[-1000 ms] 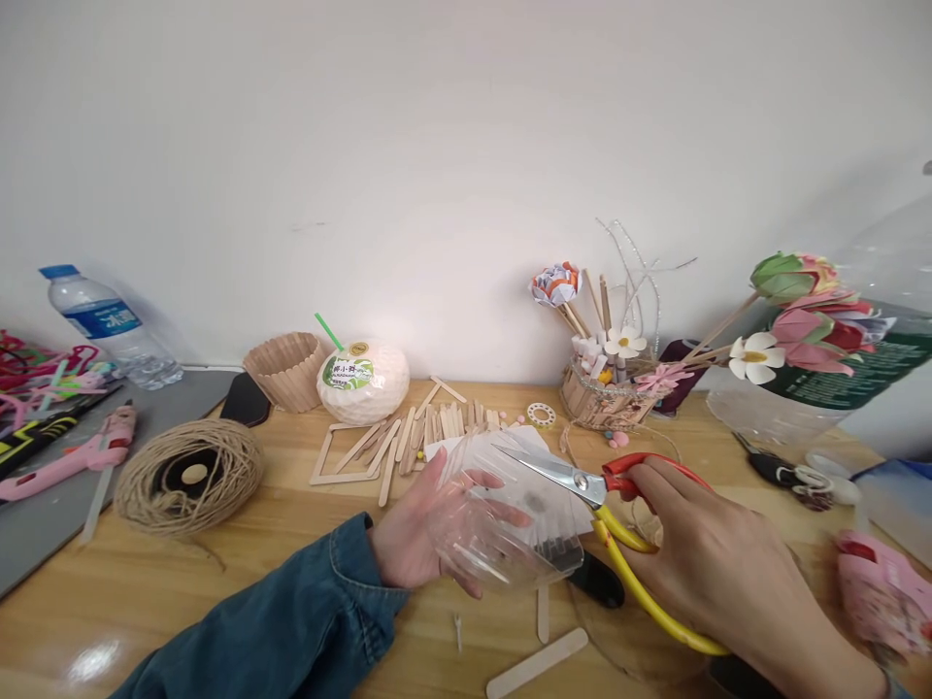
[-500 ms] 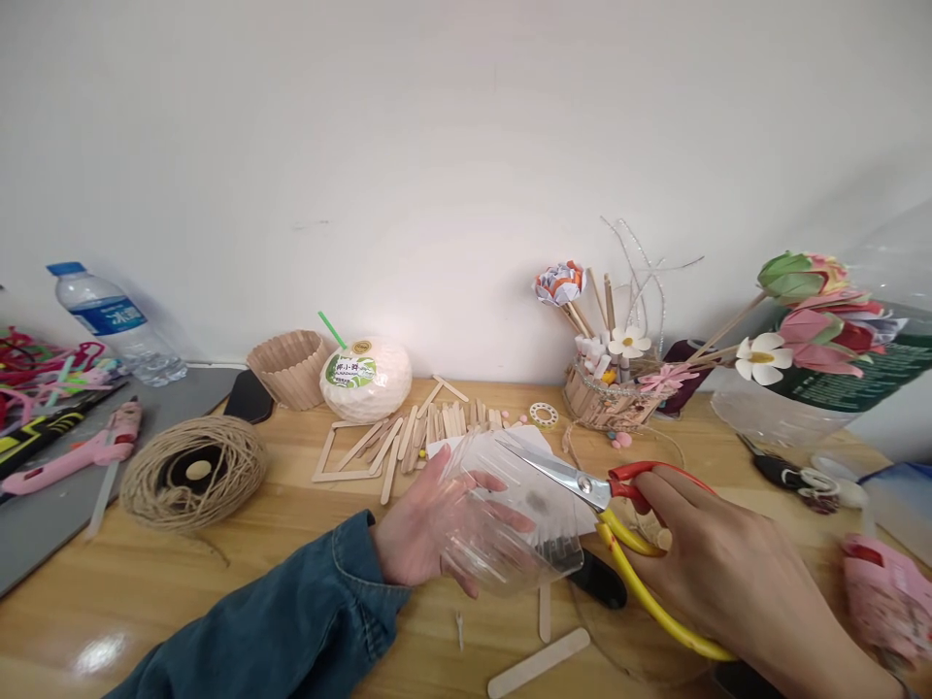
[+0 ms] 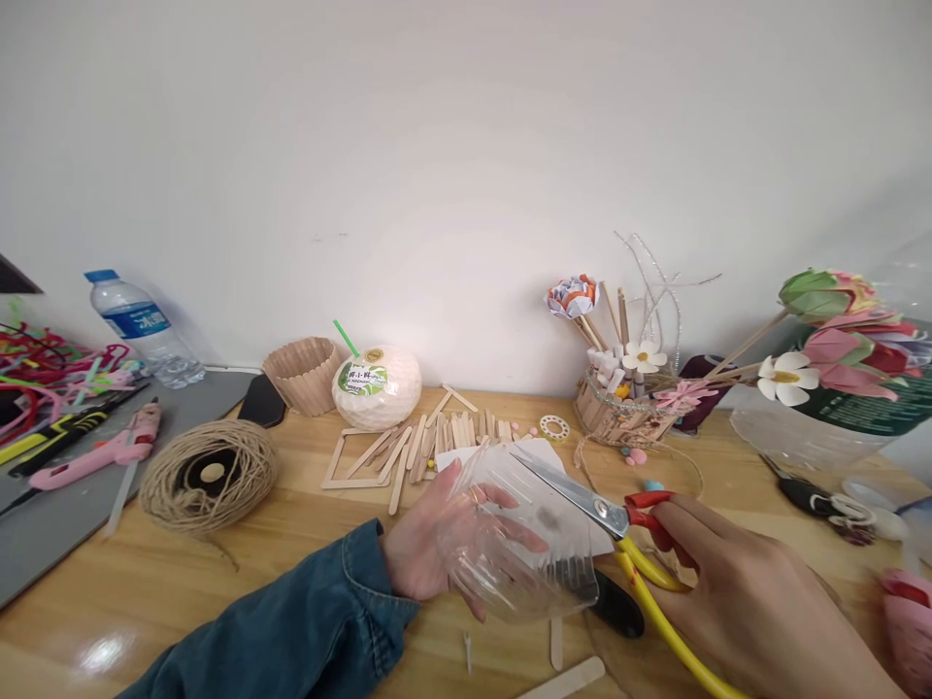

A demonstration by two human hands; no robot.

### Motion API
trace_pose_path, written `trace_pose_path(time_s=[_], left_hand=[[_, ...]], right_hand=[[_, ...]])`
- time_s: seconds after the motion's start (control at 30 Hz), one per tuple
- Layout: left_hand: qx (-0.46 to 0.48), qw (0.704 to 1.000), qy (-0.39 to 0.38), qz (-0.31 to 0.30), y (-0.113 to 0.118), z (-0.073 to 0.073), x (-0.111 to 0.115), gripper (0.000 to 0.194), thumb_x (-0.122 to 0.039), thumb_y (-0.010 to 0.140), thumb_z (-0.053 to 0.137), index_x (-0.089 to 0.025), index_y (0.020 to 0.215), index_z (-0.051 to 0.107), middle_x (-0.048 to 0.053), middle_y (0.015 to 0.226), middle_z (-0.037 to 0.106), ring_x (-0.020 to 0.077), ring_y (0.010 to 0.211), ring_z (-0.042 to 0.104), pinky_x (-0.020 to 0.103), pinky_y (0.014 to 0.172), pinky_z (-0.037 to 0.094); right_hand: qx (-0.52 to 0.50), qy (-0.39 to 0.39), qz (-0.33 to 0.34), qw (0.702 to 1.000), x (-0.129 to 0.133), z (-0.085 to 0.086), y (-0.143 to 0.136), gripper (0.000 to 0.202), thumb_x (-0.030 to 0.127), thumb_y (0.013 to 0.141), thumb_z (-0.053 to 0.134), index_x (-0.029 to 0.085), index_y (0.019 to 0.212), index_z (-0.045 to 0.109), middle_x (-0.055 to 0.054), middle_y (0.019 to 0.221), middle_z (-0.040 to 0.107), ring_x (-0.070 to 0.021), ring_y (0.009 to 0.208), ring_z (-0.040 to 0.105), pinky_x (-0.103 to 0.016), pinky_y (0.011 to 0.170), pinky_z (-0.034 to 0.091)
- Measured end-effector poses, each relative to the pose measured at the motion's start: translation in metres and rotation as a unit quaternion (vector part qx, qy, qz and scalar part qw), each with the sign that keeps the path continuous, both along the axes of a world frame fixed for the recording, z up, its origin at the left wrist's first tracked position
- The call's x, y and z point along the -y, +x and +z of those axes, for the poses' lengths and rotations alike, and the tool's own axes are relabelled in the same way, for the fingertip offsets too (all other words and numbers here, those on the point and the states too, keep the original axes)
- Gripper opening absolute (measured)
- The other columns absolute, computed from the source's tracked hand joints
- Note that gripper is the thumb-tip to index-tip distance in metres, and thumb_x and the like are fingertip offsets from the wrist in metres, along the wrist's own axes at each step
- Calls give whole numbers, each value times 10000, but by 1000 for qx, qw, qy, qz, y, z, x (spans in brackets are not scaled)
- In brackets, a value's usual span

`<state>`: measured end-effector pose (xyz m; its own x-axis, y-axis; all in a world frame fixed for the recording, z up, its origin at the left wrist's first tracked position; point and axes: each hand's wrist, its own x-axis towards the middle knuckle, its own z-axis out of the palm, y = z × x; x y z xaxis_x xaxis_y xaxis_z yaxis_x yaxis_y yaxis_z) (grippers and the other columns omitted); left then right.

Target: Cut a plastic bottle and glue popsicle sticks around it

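My left hand (image 3: pixel 418 549) is closed around a clear ribbed plastic piece (image 3: pixel 510 587), like the cut-off part of a bottle. Its fingers show through the plastic. In my right hand (image 3: pixel 749 573) is a pair of scissors (image 3: pixel 582 500) with one red and one yellow handle. The blades look nearly together, and they lie across the upper edge of the plastic as seen from here; whether they touch it I cannot tell. A sheet of white paper (image 3: pixel 575 485) lies behind the plastic, and a black object (image 3: pixel 618 604) shows below the scissors.
Several craft sticks (image 3: pixel 455 432) lie behind my left hand. A twine ball (image 3: pixel 211 476), a pink glue gun (image 3: pixel 109 451), a water bottle (image 3: pixel 149 330), a stick cup (image 3: pixel 302 374) and a wrapped coconut (image 3: pixel 379 388) stand left. Paper flowers (image 3: pixel 837 340) and a decorated basket (image 3: pixel 618 413) are right.
The whole view has shifted, so the objects sit a little further right and lower. Both hands keep their hold, and the scissors stay close to the plastic.
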<state>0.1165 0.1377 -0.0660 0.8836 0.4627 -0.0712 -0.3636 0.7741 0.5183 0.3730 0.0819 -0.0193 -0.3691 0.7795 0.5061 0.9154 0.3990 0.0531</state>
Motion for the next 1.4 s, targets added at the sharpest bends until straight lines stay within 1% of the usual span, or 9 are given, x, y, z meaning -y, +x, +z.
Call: trace_pose_path(time_s=[0.3, 0.47, 0.57, 0.83, 1.03, 1.17, 1.23, 1.33, 1.4], left_hand=[[-6, 1000, 5, 2, -2, -2, -1, 651, -677, 816, 277, -133, 1090, 508, 228, 1107, 587, 336, 911, 633, 228, 429, 470], [-9, 1000, 16, -13, 2, 1, 2, 610, -646, 837, 282, -139, 1079, 518, 205, 1081, 616, 322, 892, 641, 419, 576, 532], [-14, 1000, 20, -16, 5, 3, 5, 575, -628, 847, 292, -150, 1063, 527, 191, 1068, 625, 317, 896, 643, 459, 627, 527], [-12, 1000, 22, -16, 4, -1, 5, 612, -665, 820, 314, -152, 1073, 531, 191, 1071, 628, 307, 882, 650, 372, 568, 525], [-1, 999, -2, -37, 1, -1, -3, 821, -752, 771, 210, -74, 1064, 569, 232, 1139, 589, 322, 792, 670, 306, 451, 489], [14, 998, 39, 37, -3, 2, -5, 850, -792, 640, 440, -199, 1248, 487, 179, 1404, 372, 373, 926, 635, 315, 494, 511], [-2, 993, 89, 79, -4, 5, -4, 867, -646, 551, 694, -318, 1304, 419, 114, 1465, 282, 392, 1042, 581, 350, 605, 531], [-50, 976, 144, 156, 0, 10, 1, 993, -409, 471, 849, -362, 1333, 359, 94, 1385, 380, 363, 1205, 456, 390, 824, 482], [-61, 961, 156, 219, 3, 14, 4, 945, -402, 501, 839, -327, 1322, 379, 106, 1306, 440, 334, 1193, 463, 390, 868, 450]], right_hand=[[-24, -9, 26, 999, 1, 2, 0, 224, 295, 811, 459, 243, 596, 423, 33, 462, 517, -113, 349, 481, -218, 369, 333], [23, -18, -9, 1000, 0, 3, 2, 199, 395, 792, 501, 250, 665, 449, 14, 520, 581, -165, 370, 535, -253, 350, 344], [30, -13, -17, 999, 1, 3, 2, 176, 393, 789, 498, 255, 689, 453, 11, 539, 599, -178, 373, 551, -260, 341, 346], [-7, 0, 7, 1000, 0, 3, -1, 203, 343, 798, 491, 251, 627, 432, 29, 485, 557, -130, 353, 522, -222, 347, 346], [-32, -8, 12, 999, 1, 2, -1, 237, 317, 819, 467, 234, 597, 452, 33, 455, 539, -103, 335, 489, -204, 352, 325], [-67, -8, -13, 998, 0, 9, -5, 357, 374, 831, 437, 234, 505, 399, 36, 374, 464, -92, 283, 407, -206, 318, 277], [-97, -32, -23, 994, 0, 12, -8, 384, 386, 834, 431, 226, 486, 402, 30, 368, 471, -89, 283, 414, -201, 316, 273], [-139, -84, -34, 986, 2, 13, -11, 378, 384, 827, 437, 216, 489, 437, 21, 390, 509, -95, 310, 450, -204, 336, 288], [-156, -116, -38, 980, 3, 11, -12, 370, 404, 818, 449, 217, 499, 453, 15, 415, 529, -104, 338, 466, -216, 360, 306]])
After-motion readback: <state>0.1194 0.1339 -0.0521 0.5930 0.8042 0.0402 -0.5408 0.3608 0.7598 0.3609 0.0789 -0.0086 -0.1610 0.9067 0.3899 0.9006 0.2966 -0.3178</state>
